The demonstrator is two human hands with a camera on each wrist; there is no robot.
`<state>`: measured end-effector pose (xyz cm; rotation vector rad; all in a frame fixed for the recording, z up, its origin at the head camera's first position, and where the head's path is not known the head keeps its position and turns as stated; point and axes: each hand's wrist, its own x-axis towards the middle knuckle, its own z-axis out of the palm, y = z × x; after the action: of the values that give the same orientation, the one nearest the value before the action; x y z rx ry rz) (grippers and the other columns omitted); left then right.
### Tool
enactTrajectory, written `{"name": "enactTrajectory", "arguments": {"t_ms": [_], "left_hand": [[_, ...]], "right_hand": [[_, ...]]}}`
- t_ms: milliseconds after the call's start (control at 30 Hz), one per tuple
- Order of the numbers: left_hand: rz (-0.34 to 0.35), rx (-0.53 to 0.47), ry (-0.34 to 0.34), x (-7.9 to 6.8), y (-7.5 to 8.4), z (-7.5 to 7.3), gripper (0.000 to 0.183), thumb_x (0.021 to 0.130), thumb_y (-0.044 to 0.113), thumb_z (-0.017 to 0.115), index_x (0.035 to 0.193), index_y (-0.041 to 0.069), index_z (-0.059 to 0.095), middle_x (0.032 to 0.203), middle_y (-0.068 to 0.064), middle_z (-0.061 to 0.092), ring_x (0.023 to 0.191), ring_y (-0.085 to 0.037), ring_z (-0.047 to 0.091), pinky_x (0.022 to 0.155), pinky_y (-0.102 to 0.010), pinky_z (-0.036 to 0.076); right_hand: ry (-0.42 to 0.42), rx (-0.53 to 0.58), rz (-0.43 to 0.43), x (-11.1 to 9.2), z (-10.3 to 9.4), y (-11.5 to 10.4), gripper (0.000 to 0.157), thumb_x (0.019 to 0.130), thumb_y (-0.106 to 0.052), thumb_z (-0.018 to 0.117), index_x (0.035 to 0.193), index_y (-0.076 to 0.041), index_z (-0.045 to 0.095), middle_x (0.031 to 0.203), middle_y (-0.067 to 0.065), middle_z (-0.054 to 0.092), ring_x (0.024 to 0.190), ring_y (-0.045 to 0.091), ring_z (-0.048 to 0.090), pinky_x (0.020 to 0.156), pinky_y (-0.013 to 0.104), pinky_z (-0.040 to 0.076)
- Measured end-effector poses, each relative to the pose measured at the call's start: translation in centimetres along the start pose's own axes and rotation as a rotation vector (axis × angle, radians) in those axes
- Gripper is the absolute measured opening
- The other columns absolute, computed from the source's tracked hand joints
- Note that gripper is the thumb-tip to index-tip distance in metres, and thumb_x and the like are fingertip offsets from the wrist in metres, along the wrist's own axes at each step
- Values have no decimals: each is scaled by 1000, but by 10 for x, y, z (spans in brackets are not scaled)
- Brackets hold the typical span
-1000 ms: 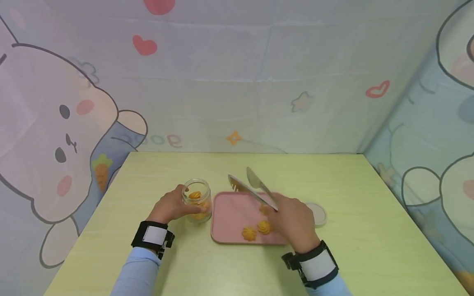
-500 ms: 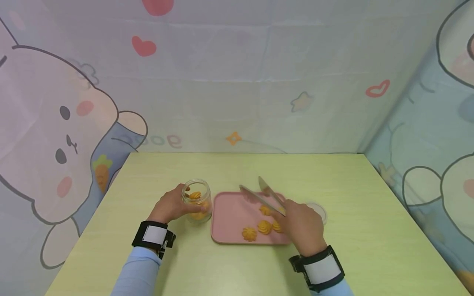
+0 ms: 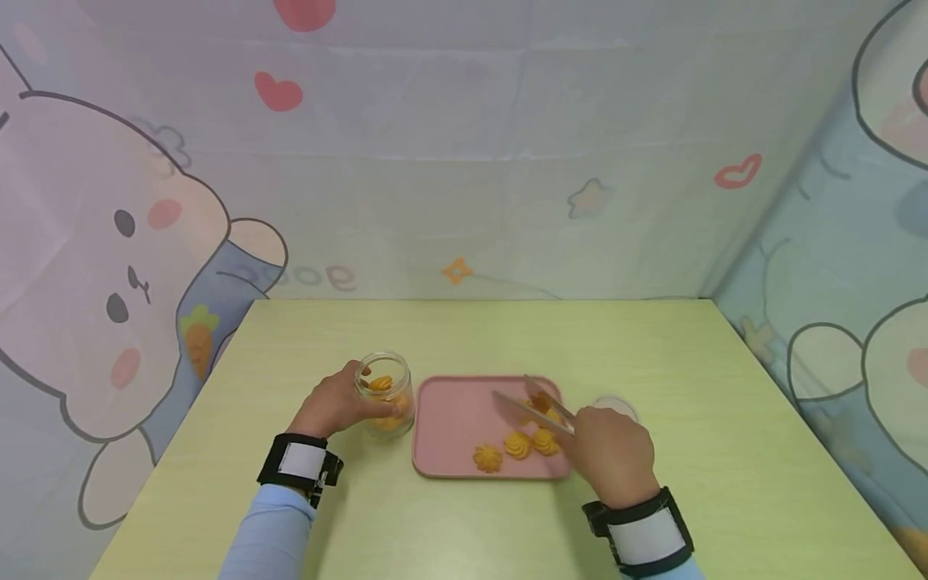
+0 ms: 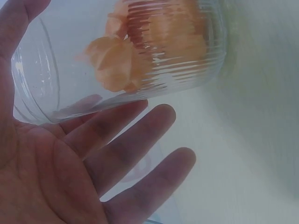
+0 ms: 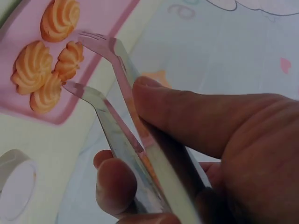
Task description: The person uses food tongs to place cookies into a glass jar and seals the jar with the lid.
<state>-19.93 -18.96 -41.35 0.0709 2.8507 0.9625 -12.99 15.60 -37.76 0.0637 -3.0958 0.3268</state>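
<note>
My left hand (image 3: 329, 405) holds an upright glass jar (image 3: 403, 390) between thumb and fingers, left of the pink tray (image 3: 453, 419). Several swirled yellow cookies (image 4: 114, 65) lie inside the jar. In my right hand (image 3: 615, 455) is a pair of metal serving tongs (image 5: 163, 172), gripped between thumb and fingers. Their tips are spread and reach over the tray's right part, close to a small cookie (image 5: 70, 60). More piped cookies (image 3: 518, 445) lie on the tray; in the head view the tongs and right hand partly cover some of them.
A round pale lid (image 3: 616, 405) lies right of the tray, partly behind the right hand. The light yellow table (image 3: 435, 532) ends at a cartoon-printed cloth backdrop (image 3: 493, 185), which also stands at both sides.
My right hand has moved right and toward me, and the tongs' tips have come down from beyond the tray's far edge to the cookies. The left hand and jar stay put.
</note>
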Motion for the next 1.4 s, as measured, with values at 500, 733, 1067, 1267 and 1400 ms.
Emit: {"name": "enactTrajectory", "arguments": {"t_ms": [500, 733, 1067, 1267, 1400], "left_hand": [[17, 9, 5, 1, -2, 0, 88, 65, 50, 80, 129, 0, 47, 105, -17, 66, 91, -29, 58, 77, -47, 49], [18, 11, 3, 2, -2, 0, 89, 64, 50, 80, 129, 0, 46, 102, -15, 66, 89, -28, 58, 76, -45, 49], [11, 8, 1, 0, 0, -1, 87, 65, 48, 80, 129, -1, 46, 102, -16, 66, 89, -28, 58, 76, -45, 49], [11, 9, 2, 0, -1, -1, 87, 66, 48, 80, 128, -1, 47, 103, -17, 66, 89, -29, 58, 76, -46, 49], [15, 8, 6, 0, -2, -1, 86, 66, 48, 80, 127, -1, 47, 103, -18, 66, 89, -29, 58, 76, -47, 49]], "right_hand": [[101, -57, -85, 3, 27, -13, 41, 76, -33, 76, 52, -9, 54, 46, 2, 49, 38, 17, 46, 30, 34, 39], [87, -35, -66, 1, 27, -15, 45, 77, -36, 75, 50, -10, 49, 44, 1, 45, 36, 16, 44, 29, 28, 29], [118, -43, -86, -4, 28, -13, 47, 76, -38, 76, 50, -11, 48, 42, -1, 41, 35, 14, 40, 29, 24, 21], [107, -38, -74, -4, 32, -12, 44, 76, -38, 76, 53, -10, 50, 43, -1, 42, 35, 14, 40, 29, 25, 22], [114, -26, -75, -3, 36, -11, 41, 76, -37, 76, 55, -10, 53, 43, 0, 44, 35, 15, 41, 29, 25, 24]]}}
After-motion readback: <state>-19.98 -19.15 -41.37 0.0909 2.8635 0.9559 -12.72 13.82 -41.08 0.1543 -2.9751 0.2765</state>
